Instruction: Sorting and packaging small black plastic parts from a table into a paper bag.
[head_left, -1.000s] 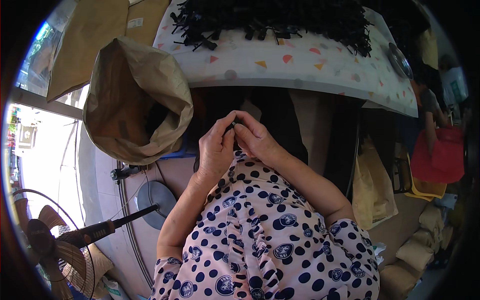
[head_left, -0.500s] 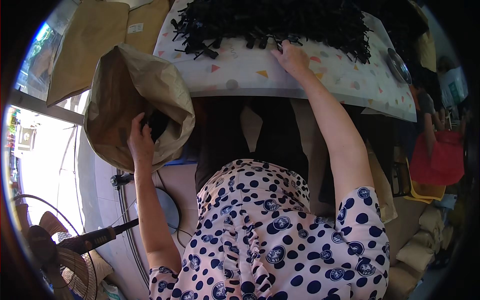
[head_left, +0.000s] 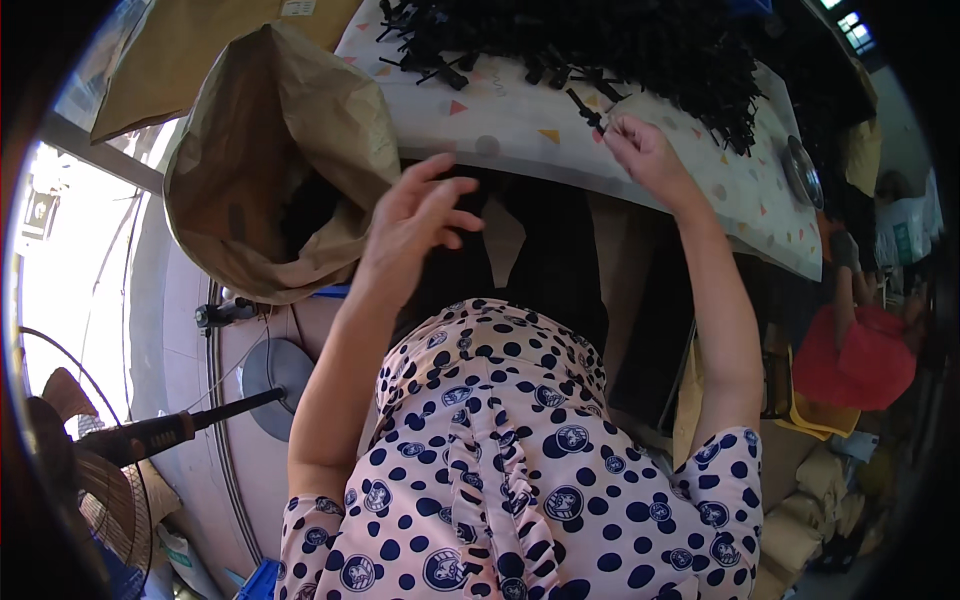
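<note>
Nearest, a spotted shirt (head_left: 500, 430), with both forearms extended forward past its hem. Just ahead, toward the left, the left hand (head_left: 405, 225), slightly blurred, fingers spread and apparently bare. Overlapping the right side of an open paper bag (head_left: 360, 110) in view; touching or only in front, impossible to tell. Inside the bag, something dark, too dim to make out.

Farther out and rightward, the right hand (head_left: 648, 158), above the near edge of the bench (head_left: 520, 115), with curled fingers pinching one end of a black part (head_left: 585, 108). From those fingertips, a slim length jutting up and leftward, long axis slanting from upper left to lower right, free end toward the heap. From the left hand, the same part up and to the right, well apart. Right hand in contact with the part, left hand nearer to the bag.

Beyond, on the bench, a tangled heap (head_left: 600, 50) of similar black pieces, close past the free end. At the bench's right end, a shiny dish (head_left: 803, 170). Far right, a co-worker's arm (head_left: 845, 290).
</note>
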